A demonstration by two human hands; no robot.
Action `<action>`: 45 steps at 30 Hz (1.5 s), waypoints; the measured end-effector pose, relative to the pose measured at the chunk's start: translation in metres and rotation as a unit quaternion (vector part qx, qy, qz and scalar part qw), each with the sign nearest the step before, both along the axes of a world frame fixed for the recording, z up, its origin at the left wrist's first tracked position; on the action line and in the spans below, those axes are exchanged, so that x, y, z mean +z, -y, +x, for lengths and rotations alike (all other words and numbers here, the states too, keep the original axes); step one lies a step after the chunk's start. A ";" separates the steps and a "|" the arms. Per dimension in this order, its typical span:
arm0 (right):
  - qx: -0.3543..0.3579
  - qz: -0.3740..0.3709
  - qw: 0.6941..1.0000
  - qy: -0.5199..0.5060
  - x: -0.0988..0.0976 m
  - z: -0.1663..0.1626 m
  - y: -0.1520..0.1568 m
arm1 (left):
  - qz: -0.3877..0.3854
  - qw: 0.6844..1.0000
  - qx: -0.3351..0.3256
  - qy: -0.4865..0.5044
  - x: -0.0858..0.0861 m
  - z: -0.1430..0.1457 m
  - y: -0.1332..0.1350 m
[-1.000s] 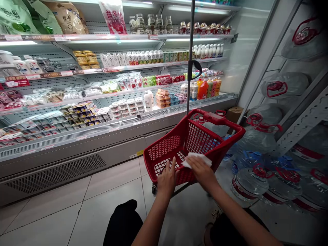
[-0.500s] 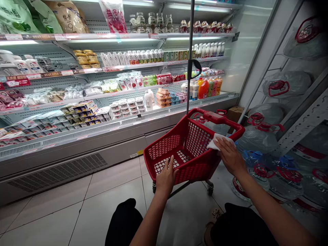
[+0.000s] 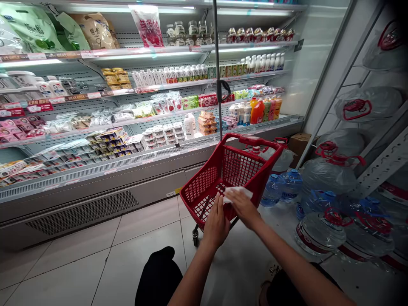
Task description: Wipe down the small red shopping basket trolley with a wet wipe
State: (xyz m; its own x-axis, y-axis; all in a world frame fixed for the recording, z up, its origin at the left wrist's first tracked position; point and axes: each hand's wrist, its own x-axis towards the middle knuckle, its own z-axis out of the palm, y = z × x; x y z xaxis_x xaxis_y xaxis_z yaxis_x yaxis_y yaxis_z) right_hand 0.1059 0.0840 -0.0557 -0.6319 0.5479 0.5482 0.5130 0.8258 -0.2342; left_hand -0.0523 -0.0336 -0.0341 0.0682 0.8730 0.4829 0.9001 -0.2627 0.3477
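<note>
A small red shopping cart [image 3: 240,165] with a slotted plastic basket stands in front of me, turned at an angle. My right hand [image 3: 247,210] presses a folded white cloth [image 3: 246,191] to the near rim of the basket, fingers laid over it. Just left of it, my left hand [image 3: 216,225] rests at the same rim with its fingers stretched out, holding nothing. Both hands are close together, and they cover part of the near wall.
Behind the cart runs an open refrigerated display [image 3: 162,170] with yogurt cups, bottles and bags. Large water bottles [image 3: 320,231] with red handles stand at the right, by a white rack [image 3: 385,148]. A cardboard box [image 3: 299,143] sits behind the cart.
My right hand has slid the cloth from the handle end leftward and nearer along the rim, close to my left hand. The cart has turned somewhat, and the view has shifted.
</note>
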 end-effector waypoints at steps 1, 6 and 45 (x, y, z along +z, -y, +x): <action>0.027 -0.004 1.000 -0.004 -0.004 -0.010 0.015 | -0.004 1.000 -0.014 0.014 0.003 0.001 0.002; 0.110 -0.032 0.993 0.007 -0.001 -0.012 0.043 | -0.032 0.998 -0.056 -0.006 0.015 -0.019 0.014; -0.135 -0.087 0.986 -0.040 -0.032 0.067 0.062 | -0.031 0.980 -0.107 -0.164 0.024 -0.044 0.005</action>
State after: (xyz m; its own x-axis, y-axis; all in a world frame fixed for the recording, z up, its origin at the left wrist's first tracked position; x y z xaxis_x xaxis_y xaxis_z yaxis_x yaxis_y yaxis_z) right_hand 0.1728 0.0220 -0.0878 -0.4094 0.7802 0.4730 0.6827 0.6059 -0.4085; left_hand -0.0961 -0.0390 -0.0100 0.3957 0.8490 0.3500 0.8928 -0.4449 0.0698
